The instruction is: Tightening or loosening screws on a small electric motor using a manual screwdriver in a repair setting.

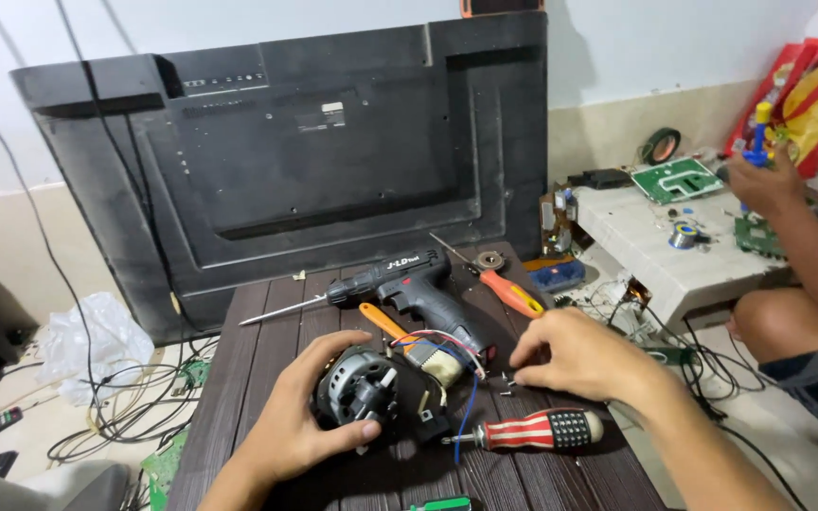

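1. I am cradling the small electric motor (357, 390) in my left hand (300, 421), fingers curled round its black housing and thumb pressed under its front face, so the hand is closed on it. The motor is sitting low at the middle of the dark slatted desk (267, 355).

2. My right hand (575, 358) is lying knuckles up at about three o'clock from the motor, its fingertips pinching down at the small metal screws (504, 381) lying loose on the desk. I cannot tell whether a screw is already caught between the fingertips.

3. To do this well, I am judging that the left hand should be keeping the motor steady and tilted, so the red and blue wires (452, 355) are not being strained.

4. I should be lifting one screw at a time, since they look easy to lose between the slats.

5. The red-and-black striped screwdriver (537, 431) is lying at five o'clock from the motor, close to reach; the cordless drill (409, 284) is lying at twelve o'clock, and the orange-handled screwdriver (511, 293) at one o'clock.

6. Another person's hand (764, 180) is working at a separate white bench, well apart.
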